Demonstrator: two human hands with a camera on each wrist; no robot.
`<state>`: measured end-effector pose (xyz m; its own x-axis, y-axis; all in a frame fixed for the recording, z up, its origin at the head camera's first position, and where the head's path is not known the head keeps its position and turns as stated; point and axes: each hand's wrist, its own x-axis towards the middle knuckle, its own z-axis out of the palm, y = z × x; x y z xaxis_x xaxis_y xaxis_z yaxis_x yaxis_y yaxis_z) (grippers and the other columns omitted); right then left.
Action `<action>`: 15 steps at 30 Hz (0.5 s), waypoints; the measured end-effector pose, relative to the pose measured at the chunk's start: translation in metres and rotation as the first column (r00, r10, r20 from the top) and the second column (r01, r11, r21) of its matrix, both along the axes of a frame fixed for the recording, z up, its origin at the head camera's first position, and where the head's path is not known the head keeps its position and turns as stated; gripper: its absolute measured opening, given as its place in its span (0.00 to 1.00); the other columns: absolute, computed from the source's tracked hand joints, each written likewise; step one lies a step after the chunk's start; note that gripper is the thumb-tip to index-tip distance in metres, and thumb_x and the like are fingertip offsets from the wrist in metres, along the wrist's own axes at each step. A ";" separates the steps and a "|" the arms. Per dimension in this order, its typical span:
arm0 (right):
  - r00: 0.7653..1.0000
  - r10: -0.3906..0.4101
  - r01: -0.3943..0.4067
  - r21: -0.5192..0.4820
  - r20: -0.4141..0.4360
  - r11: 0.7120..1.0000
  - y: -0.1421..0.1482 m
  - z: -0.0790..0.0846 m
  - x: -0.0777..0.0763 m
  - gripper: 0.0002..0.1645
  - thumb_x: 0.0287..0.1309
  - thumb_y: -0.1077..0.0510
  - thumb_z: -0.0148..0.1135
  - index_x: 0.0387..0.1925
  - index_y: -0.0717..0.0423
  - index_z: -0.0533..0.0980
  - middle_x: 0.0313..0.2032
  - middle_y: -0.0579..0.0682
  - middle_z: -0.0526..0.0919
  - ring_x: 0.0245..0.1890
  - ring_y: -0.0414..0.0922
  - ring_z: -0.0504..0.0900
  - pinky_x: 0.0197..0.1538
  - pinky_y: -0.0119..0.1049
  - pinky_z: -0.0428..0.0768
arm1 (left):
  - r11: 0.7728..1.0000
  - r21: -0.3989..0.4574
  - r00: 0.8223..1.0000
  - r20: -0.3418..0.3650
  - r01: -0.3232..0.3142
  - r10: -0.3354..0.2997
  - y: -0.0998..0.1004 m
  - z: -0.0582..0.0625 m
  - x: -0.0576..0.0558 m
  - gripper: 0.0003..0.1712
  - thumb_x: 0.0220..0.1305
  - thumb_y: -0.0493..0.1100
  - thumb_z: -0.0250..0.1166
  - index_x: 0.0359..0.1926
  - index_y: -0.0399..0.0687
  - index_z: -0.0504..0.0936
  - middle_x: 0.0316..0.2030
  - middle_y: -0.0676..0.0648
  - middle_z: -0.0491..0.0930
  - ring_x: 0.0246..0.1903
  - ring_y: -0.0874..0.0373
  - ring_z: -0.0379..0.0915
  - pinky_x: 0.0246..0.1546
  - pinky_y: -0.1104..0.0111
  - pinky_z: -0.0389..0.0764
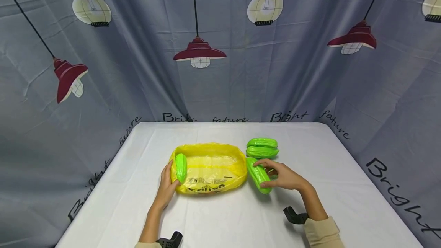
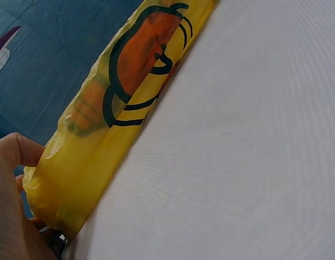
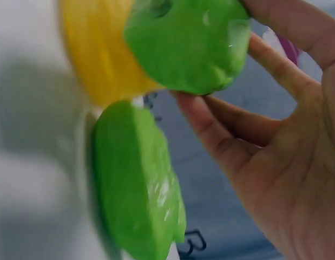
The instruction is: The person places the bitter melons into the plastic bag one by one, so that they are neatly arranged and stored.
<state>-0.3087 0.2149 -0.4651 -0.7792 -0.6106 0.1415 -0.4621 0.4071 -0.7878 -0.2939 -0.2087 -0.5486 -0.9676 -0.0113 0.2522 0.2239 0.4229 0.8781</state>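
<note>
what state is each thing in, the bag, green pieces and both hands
Yellow plastic bag: mouth open, gripped
Glossy green oblong piece inside it: lying by the left wall
Another green oblong piece: held up, tilted
Two more green oblong pieces: lying side by side
Left hand: gripping the bag's side
Right hand: holding the tilted piece

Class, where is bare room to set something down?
Bare table lies between the yellow bag and the left edge, between the left arm and right arm in front of the bag, and right of the two green vegetables. Crowded: the bag's right end, where the right hand holds another vegetable beside that pair.
</note>
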 end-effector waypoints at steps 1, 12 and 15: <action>1.000 -0.006 0.006 -0.017 -0.007 1.000 -0.004 0.003 0.000 0.36 0.44 0.51 0.71 0.57 0.47 0.68 0.54 0.49 0.72 0.46 0.51 0.74 0.48 0.45 0.75 | 1.000 0.003 1.000 0.002 -0.001 0.001 0.000 0.000 0.000 0.49 0.47 0.34 0.53 0.72 0.48 0.44 0.68 0.36 0.41 0.66 0.37 0.37 0.58 0.39 0.45; 0.981 -0.112 0.091 -0.131 -0.159 0.987 -0.064 0.023 -0.012 0.40 0.43 0.52 0.72 0.60 0.45 0.67 0.56 0.49 0.71 0.45 0.49 0.74 0.50 0.49 0.74 | 1.000 -0.006 1.000 0.005 -0.003 0.003 0.000 -0.001 0.002 0.49 0.47 0.34 0.54 0.72 0.48 0.44 0.68 0.36 0.41 0.66 0.38 0.37 0.58 0.39 0.46; 0.974 -0.156 0.132 -0.153 -0.163 0.979 -0.084 0.027 -0.017 0.40 0.41 0.48 0.72 0.59 0.39 0.67 0.53 0.47 0.73 0.43 0.46 0.75 0.49 0.44 0.75 | 1.000 -0.010 1.000 -0.004 -0.006 0.006 0.000 0.000 0.000 0.49 0.47 0.34 0.54 0.72 0.47 0.44 0.68 0.36 0.41 0.66 0.38 0.37 0.59 0.40 0.46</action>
<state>-0.3259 0.1312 -0.4377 -0.8134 -0.4580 0.3586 -0.5413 0.3704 -0.7548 -0.2935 -0.2088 -0.5490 -0.9665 -0.0145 0.2561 0.2248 0.4330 0.8729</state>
